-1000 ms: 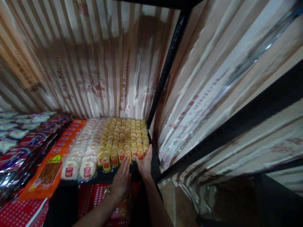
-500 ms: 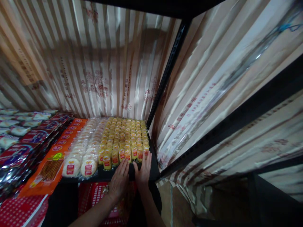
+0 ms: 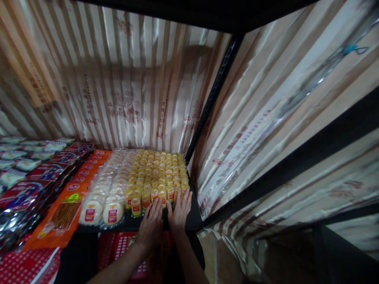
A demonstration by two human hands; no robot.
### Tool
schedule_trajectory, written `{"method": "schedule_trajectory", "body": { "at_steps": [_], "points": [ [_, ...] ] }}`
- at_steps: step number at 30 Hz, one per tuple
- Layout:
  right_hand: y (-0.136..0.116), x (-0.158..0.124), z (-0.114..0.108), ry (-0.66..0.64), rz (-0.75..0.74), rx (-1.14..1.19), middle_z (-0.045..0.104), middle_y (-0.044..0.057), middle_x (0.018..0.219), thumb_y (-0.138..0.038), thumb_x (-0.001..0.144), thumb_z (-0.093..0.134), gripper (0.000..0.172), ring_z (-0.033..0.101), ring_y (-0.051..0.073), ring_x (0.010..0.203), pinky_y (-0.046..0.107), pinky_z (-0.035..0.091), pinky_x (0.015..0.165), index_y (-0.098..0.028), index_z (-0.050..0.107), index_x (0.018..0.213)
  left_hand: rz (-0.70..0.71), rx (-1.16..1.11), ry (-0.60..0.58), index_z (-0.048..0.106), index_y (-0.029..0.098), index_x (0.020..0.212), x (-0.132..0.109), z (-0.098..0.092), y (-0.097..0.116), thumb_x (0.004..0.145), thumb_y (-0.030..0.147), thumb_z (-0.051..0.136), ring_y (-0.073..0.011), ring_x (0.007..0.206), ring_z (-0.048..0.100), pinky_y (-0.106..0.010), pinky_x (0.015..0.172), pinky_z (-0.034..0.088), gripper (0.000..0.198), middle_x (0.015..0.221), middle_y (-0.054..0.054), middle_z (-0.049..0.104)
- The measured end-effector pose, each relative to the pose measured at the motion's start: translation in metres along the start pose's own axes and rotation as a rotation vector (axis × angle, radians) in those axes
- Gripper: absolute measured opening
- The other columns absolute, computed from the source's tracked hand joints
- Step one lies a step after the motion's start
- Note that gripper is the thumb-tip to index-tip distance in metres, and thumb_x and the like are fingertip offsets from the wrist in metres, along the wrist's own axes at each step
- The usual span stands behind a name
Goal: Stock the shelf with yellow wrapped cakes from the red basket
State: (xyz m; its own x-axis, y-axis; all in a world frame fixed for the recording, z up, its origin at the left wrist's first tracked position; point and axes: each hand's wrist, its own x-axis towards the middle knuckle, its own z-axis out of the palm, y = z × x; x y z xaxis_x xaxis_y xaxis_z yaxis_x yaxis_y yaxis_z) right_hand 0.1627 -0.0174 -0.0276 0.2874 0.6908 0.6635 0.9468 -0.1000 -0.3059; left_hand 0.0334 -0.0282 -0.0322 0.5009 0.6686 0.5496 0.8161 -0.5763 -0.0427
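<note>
Rows of small yellow wrapped snack cakes (image 3: 154, 169) stand packed together on a black shelf (image 3: 133, 221). My left hand (image 3: 152, 221) lies against the front of these rows, its fingers stretched out at the lower edge of the front packs. Beside it, my right hand (image 3: 179, 211) has its fingers spread over the front packs at the right end. Neither hand is wrapped round a pack. To the left are two rows of round white crackers (image 3: 112, 211) in clear wrappers.
Orange bags of stick snacks (image 3: 63, 213) and dark red packets (image 3: 38, 173) lie further left. A red basket (image 3: 121, 244) sits below the shelf edge. A black upright post (image 3: 214, 98) and pleated curtains (image 3: 130, 86) bound the back and right.
The view has shifted slightly, so the shelf sits a little lower and further right. My right hand's fingers have moved further over the front cakes at the right end; my left hand stays close by.
</note>
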Motion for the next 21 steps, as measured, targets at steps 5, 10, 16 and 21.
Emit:
{"method": "schedule_trajectory", "body": {
  "at_steps": [5,10,16,21],
  "points": [
    [-0.006,0.008,0.009,-0.001,0.077,-0.042,0.007,0.024,0.149,-0.057,0.086,0.035,0.077,0.005,0.037,0.136,0.056,0.028,0.098,-0.006,0.02,0.142,-0.021,0.004,-0.015,0.041,0.015,0.134,0.008,-0.001,-0.007,0.083,0.031,0.041,-0.0219,0.134,0.027,-0.04,0.112,0.011,0.053,0.14,-0.007,0.042],
    [-0.004,0.006,0.018,-0.081,0.077,-0.056,0.006,0.022,0.149,-0.054,0.088,0.033,0.07,0.002,0.037,0.136,0.058,0.025,0.1,-0.009,0.024,0.141,0.03,0.016,-0.033,0.04,0.013,0.134,0.012,-0.003,-0.01,0.085,0.033,0.04,-0.0256,0.133,0.029,-0.042,0.112,0.009,0.053,0.139,-0.009,0.043],
    [-0.003,0.005,0.017,-0.065,0.065,-0.016,0.009,0.021,0.149,-0.051,0.087,0.039,0.07,0.002,0.037,0.136,0.059,0.024,0.1,-0.009,0.025,0.141,0.058,0.009,-0.018,0.04,0.01,0.133,0.014,-0.007,-0.01,0.083,0.025,0.039,-0.0273,0.132,0.029,-0.043,0.112,0.01,0.053,0.137,-0.012,0.045],
    [0.0,0.008,0.007,-0.011,0.089,0.067,0.015,0.02,0.148,-0.046,0.089,0.038,0.066,0.005,0.034,0.137,0.059,0.024,0.1,-0.011,0.02,0.142,0.057,-0.003,-0.04,0.039,0.009,0.134,0.011,-0.007,-0.012,0.081,0.019,0.04,-0.026,0.135,0.025,-0.043,0.112,0.012,0.054,0.14,-0.012,0.04]
  ]
}}
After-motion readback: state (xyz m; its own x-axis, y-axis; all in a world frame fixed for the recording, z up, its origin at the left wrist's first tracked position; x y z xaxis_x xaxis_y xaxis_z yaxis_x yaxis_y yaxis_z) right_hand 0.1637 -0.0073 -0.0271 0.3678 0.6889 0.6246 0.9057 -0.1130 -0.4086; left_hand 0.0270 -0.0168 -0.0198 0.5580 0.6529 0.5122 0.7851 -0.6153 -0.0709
